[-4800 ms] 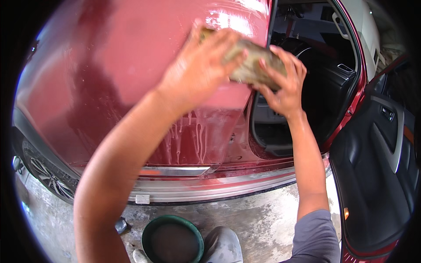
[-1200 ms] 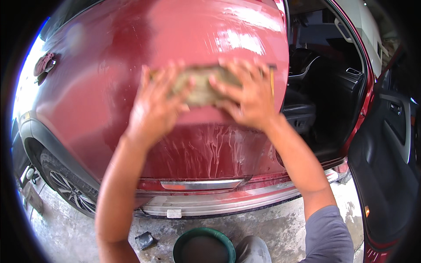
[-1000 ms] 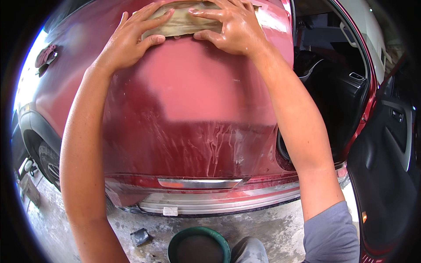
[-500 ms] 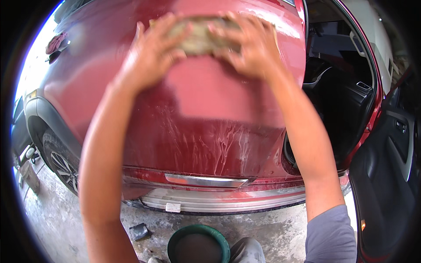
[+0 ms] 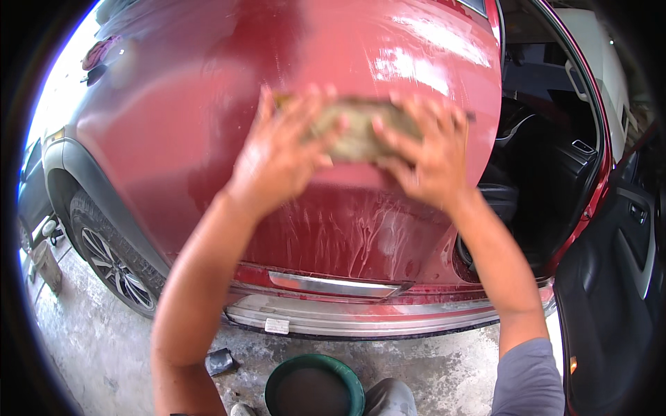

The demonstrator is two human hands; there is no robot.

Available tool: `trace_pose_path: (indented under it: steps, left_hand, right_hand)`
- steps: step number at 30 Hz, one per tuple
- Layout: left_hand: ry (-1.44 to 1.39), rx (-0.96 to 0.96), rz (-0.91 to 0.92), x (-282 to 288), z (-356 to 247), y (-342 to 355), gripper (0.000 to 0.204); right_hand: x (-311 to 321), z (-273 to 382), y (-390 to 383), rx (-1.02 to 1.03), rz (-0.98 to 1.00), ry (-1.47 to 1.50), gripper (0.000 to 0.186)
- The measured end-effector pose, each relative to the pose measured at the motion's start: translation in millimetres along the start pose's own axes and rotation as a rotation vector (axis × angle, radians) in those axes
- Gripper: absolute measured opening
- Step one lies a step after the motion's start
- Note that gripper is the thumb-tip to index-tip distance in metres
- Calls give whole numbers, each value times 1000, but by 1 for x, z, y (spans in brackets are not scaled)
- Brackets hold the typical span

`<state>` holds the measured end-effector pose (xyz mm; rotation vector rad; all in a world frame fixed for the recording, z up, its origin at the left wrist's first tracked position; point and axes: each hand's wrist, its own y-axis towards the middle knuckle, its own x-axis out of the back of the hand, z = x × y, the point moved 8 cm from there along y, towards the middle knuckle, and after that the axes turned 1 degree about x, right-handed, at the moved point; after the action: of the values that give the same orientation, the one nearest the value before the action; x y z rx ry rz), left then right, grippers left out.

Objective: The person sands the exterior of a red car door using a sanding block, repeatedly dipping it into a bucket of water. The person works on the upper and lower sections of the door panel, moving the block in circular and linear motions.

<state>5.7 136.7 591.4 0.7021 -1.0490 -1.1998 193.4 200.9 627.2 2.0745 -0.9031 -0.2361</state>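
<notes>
Both hands press a long, blurred, olive-tan block (image 5: 357,135) against the red door panel (image 5: 333,215), which has pale dull patches and wet drips lower down. My left hand (image 5: 281,149) grips the block's left end, fingers curled over its top. My right hand (image 5: 430,149) holds the right end in the same way. Motion blurs the fingers and the block's detail.
An open front door (image 5: 610,298) and dark car interior (image 5: 541,173) lie at the right. A wheel (image 5: 111,256) is at the left. Below are a chrome side step (image 5: 374,322), a green basin (image 5: 274,388) of murky water, a dark object (image 5: 218,360) and a worn bucket (image 5: 48,267).
Both hands and the block have moved down the panel from half a second ago, back to about the middle, after being near the top a second ago. The grip is unchanged.
</notes>
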Motion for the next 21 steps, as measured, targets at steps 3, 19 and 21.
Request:
trace_pose_path:
  steps: [3, 19, 21]
  left_hand:
    - [118, -1, -75, 37, 75, 60, 60]
    - [63, -68, -26, 8, 7, 45, 62]
    - [105, -53, -14, 27, 69, 103, 59]
  right_hand:
    - [-14, -38, 92, 80, -62, 34, 58]
    - [0, -31, 12, -11, 3, -49, 58]
    - [-9, -71, 82, -9, -22, -47, 57]
